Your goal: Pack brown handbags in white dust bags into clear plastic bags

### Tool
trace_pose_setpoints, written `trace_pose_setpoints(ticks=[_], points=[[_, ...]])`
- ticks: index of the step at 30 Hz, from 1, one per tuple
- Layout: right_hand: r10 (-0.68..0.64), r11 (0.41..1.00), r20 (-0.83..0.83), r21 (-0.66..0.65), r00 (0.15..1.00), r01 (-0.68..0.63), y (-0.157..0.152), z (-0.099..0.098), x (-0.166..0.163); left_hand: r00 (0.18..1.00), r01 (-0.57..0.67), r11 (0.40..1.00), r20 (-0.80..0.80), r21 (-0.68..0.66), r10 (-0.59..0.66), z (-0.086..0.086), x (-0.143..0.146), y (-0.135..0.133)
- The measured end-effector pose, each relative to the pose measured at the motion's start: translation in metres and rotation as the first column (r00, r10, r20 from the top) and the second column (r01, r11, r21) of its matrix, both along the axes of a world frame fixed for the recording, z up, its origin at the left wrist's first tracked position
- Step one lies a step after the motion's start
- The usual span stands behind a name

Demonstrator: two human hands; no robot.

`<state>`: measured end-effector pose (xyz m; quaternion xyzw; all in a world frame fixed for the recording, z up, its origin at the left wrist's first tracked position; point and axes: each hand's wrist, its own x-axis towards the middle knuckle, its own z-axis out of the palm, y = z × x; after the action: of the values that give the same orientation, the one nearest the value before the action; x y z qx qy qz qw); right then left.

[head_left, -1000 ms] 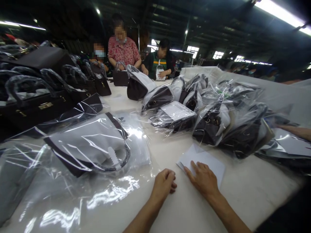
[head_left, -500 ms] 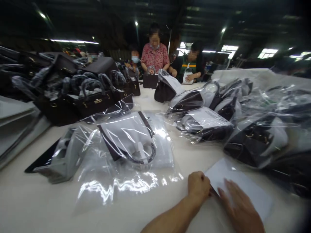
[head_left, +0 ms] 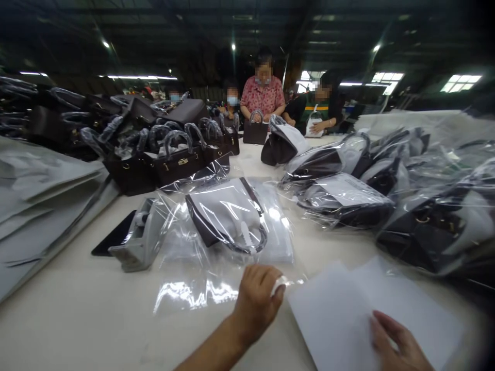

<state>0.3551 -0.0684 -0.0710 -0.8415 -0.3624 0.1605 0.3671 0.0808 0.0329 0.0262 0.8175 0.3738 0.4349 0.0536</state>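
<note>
My left hand [head_left: 257, 299] is closed above the table, with a small white piece [head_left: 279, 284] showing at its fingertips; what the piece is I cannot make out. At the lower right, my right hand [head_left: 400, 342] pinches a sheet of white paper [head_left: 328, 314] between thumb and fingers. A second white sheet [head_left: 419, 304] lies partly under the first. Beyond my left hand, a dark handbag [head_left: 228, 211] with a wrapped handle lies in a clear plastic bag [head_left: 185, 281], covered by white sheeting.
A grey tape dispenser [head_left: 141, 242] stands beside a flat black object [head_left: 114, 234]. Dark handbags [head_left: 176, 165] crowd the left, behind piled white sheets [head_left: 46, 211]. Plastic-wrapped bags [head_left: 344, 201] fill the right. Across the table [head_left: 96, 314], several people [head_left: 263, 93] handle bags.
My left hand has moved left, away from the paper. My right hand, flat on the sheet before, now pinches a sheet that lies further left. The view has turned slightly left.
</note>
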Motion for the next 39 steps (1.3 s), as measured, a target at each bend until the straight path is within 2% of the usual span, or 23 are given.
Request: trace_pose_setpoints(ticks=[2, 4, 6, 8, 10, 11, 13, 16, 18, 19, 21, 23, 25, 27, 28, 30, 34, 35, 39], points=[[0.208, 0.978, 0.258, -0.048, 0.943, -0.202, 0.0, -0.005, -0.018, 0.981, -0.119, 0.981, -0.132, 0.155, 0.141, -0.001, -0.018, 0.016], [0.381, 0.914, 0.504, -0.081, 0.775, -0.396, -0.006, -0.01, -0.034, 0.922, -0.237, 0.944, -0.254, 0.23, 0.293, -0.002, -0.034, 0.032], [0.455, 0.858, 0.668, -0.151, 0.589, -0.492, -0.017, -0.012, -0.044, 0.852, -0.313, 0.926, -0.367, 0.212, 0.373, -0.001, -0.049, 0.048], [0.539, 0.778, 0.731, -0.242, 0.418, -0.58, -0.031, -0.008, -0.047, 0.826, -0.285, 0.941, -0.452, 0.182, 0.337, 0.002, -0.062, 0.06], [0.616, 0.675, 0.74, -0.318, 0.27, -0.666, -0.045, -0.001, -0.046, 0.831, -0.205, 0.961, -0.485, 0.184, 0.27, 0.008, -0.073, 0.07], [0.63, 0.64, 0.744, -0.335, 0.222, -0.692, -0.051, 0.003, -0.045, 0.838, -0.173, 0.966, -0.487, 0.194, 0.247, 0.012, -0.077, 0.074], [0.62, 0.622, 0.761, -0.331, 0.189, -0.709, -0.058, 0.01, -0.043, 0.847, -0.145, 0.966, -0.478, 0.216, 0.234, 0.025, -0.082, 0.079], [0.644, 0.634, 0.723, -0.321, 0.25, -0.703, -0.053, 0.022, -0.037, 0.857, -0.133, 0.954, -0.452, 0.269, 0.247, 0.043, -0.079, 0.072], [0.679, 0.669, 0.636, -0.331, 0.367, -0.665, -0.04, 0.03, -0.03, 0.901, -0.084, 0.952, -0.385, 0.293, 0.198, 0.047, -0.069, 0.054], [0.661, 0.718, 0.599, -0.332, 0.452, -0.611, -0.03, 0.034, -0.025, 0.93, -0.04, 0.962, -0.342, 0.271, 0.135, 0.045, -0.062, 0.041], [0.558, 0.83, 0.559, -0.351, 0.614, -0.434, -0.009, 0.041, -0.013, 0.961, 0.091, 0.987, -0.272, 0.13, -0.053, 0.029, -0.043, 0.013], [0.468, 0.873, 0.541, -0.408, 0.699, -0.269, 0.01, 0.046, -0.002, 0.913, 0.184, 0.975, -0.346, -0.127, -0.217, 0.005, -0.022, -0.013], [0.456, 0.856, 0.495, -0.473, 0.739, -0.211, 0.023, 0.048, 0.006, 0.797, 0.262, 0.908, -0.458, -0.326, -0.395, -0.021, -0.003, -0.03], [0.463, 0.832, 0.41, -0.508, 0.786, -0.224, 0.029, 0.047, 0.011, 0.717, 0.274, 0.857, -0.502, -0.436, -0.484, -0.039, 0.011, -0.036], [0.464, 0.819, 0.352, -0.521, 0.813, -0.241, 0.029, 0.045, 0.014, 0.702, 0.268, 0.846, -0.507, -0.462, -0.499, -0.045, 0.015, -0.036], [0.461, 0.808, 0.271, -0.521, 0.845, -0.274, 0.028, 0.04, 0.022, 0.702, 0.24, 0.845, -0.516, -0.478, -0.491, -0.051, 0.019, -0.033], [0.399, 0.856, 0.285, -0.457, 0.871, -0.243, 0.03, 0.027, 0.041, 0.684, 0.221, 0.853, -0.548, -0.473, -0.482, -0.052, 0.019, -0.032], [0.386, 0.852, 0.258, -0.469, 0.886, -0.234, 0.032, 0.025, 0.045, 0.683, 0.214, 0.857, -0.555, -0.469, -0.475, -0.053, 0.019, -0.033], [0.436, 0.771, 0.117, -0.559, 0.892, -0.304, 0.039, 0.028, 0.052, 0.695, 0.194, 0.866, -0.558, -0.46, -0.452, -0.056, 0.019, -0.037]])
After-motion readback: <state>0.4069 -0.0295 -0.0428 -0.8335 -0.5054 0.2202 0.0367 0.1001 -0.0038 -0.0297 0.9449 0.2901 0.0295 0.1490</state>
